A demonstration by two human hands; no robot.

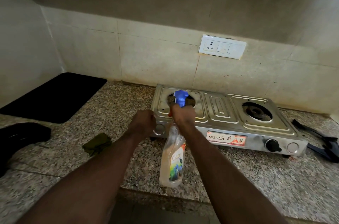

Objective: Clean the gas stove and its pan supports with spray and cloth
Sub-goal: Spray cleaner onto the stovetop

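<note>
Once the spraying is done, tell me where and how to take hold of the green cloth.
Pinch the green cloth at its rumpled middle, coming straight down from above: it lies bunched on the counter, folds facing up, probably easy to gather. The left hand is nearer.

Right hand [182, 116] covers the neck and most of the trigger of the spray bottle [173, 157]. The bottle's blue head [180, 98] masks much of the left burner opening [190, 100] of the stove [220, 108]. Left hand [144, 122] conceals the stove's front left corner; its fingers [153, 117] curl out of view, so any hold is indeterminate. A dark object [22, 135] on the desk [256, 178] is cut by the left edge, and black pieces [322, 143] by the right edge. The bottle label's small print is illegible.
</note>
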